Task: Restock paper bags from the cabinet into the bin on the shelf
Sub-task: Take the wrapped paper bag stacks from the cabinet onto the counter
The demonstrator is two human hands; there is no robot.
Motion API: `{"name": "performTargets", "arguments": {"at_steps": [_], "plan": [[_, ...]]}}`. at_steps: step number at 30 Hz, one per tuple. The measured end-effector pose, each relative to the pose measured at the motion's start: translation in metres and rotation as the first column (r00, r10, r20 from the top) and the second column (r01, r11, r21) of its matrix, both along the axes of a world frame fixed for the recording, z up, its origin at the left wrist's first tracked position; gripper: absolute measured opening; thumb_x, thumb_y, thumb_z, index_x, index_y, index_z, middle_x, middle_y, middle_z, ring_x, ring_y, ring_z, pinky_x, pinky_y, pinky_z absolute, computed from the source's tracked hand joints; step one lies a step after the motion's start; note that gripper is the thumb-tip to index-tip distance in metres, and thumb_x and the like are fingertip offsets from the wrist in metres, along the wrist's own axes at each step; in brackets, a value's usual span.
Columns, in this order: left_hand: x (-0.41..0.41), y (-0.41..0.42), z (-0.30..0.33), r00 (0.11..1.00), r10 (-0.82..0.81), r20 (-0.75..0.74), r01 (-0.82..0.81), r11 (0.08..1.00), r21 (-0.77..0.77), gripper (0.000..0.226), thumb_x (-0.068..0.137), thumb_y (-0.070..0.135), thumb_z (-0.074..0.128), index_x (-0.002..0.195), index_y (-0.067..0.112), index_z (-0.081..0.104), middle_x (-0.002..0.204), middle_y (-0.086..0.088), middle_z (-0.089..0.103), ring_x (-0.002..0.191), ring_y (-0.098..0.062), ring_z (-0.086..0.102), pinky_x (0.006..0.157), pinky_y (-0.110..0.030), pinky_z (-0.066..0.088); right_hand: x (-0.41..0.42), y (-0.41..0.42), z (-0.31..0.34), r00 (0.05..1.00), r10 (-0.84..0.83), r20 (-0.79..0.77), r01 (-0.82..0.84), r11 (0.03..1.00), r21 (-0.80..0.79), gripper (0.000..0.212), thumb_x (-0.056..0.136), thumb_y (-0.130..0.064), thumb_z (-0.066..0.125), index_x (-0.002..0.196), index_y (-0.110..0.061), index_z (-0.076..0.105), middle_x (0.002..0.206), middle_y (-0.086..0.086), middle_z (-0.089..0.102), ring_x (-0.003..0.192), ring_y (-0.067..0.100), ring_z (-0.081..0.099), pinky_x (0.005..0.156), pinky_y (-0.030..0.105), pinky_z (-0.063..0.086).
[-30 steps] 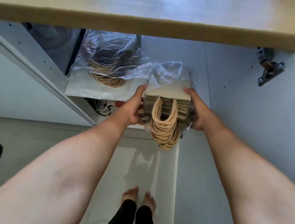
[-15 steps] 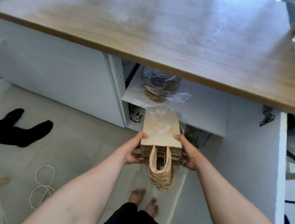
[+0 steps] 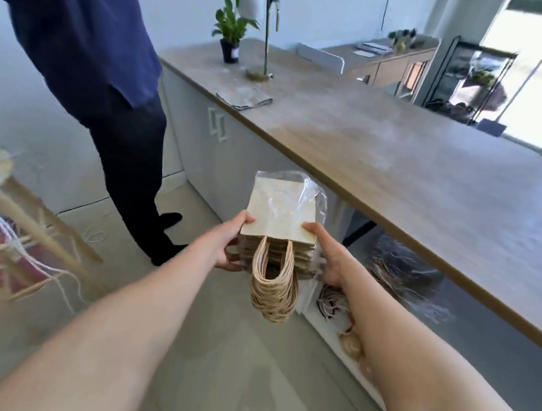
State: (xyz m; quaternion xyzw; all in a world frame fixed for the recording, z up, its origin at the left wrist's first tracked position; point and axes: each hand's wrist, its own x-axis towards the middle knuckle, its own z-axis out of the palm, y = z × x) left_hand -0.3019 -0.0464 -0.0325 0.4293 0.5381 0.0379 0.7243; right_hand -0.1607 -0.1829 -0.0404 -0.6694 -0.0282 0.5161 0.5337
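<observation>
The stack of paper bags (image 3: 279, 211), pale tan and flat, with clear plastic wrap bunched loosely at its far end and a thick bundle of twisted cord handles (image 3: 274, 288) drooping from its near edge, is held up in the air in front of the long wooden table (image 3: 404, 146). The left hand (image 3: 229, 244) grips one side and the right hand (image 3: 327, 262) the other, thumbs on top and fingers curled beneath. Under the table, what may be more wrapped bags (image 3: 403, 274) lie in the blurred open cabinet.
</observation>
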Motion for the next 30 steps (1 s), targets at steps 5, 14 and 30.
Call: {"name": "performTargets", "arguments": {"at_steps": [5,14,30], "plan": [[0.017,0.025,0.086,0.994,0.017,0.106,-0.035,0.986,0.165,0.031,0.072,0.043,0.067,0.073,0.017,0.05,0.075,-0.002,0.051,0.073,-0.025,0.053,0.081,-0.039,0.05,0.022,0.026,0.077,0.993,-0.024,0.113,0.007,0.989,0.15,0.078,0.059,-0.054,0.077,0.125,-0.019,0.054,0.11,0.008,0.062,0.102,0.03,0.062,0.088,0.045,0.054],[0.169,-0.012,0.148,0.94,-0.307,0.151,0.27,0.937,0.222,0.033,0.067,0.045,0.068,0.072,0.017,0.052,0.079,-0.004,0.052,0.091,-0.026,0.053,0.09,-0.043,0.048,0.13,-0.052,0.144,0.943,-0.265,0.203,0.231,0.957,0.175,0.09,0.061,-0.061,0.071,0.133,-0.017,0.038,0.127,0.012,0.048,0.108,0.033,0.053,0.095,0.046,0.048],[0.501,-0.209,0.15,0.585,-0.789,0.186,0.769,0.613,0.183,0.034,0.076,0.041,0.067,0.087,0.012,0.055,0.094,-0.006,0.056,0.105,-0.034,0.055,0.092,-0.049,0.049,0.333,-0.263,0.17,0.591,-0.764,0.258,0.78,0.623,0.057,0.049,0.08,-0.058,0.058,0.103,-0.016,0.047,0.083,0.008,0.05,0.074,0.025,0.052,0.074,0.035,0.044]]}}
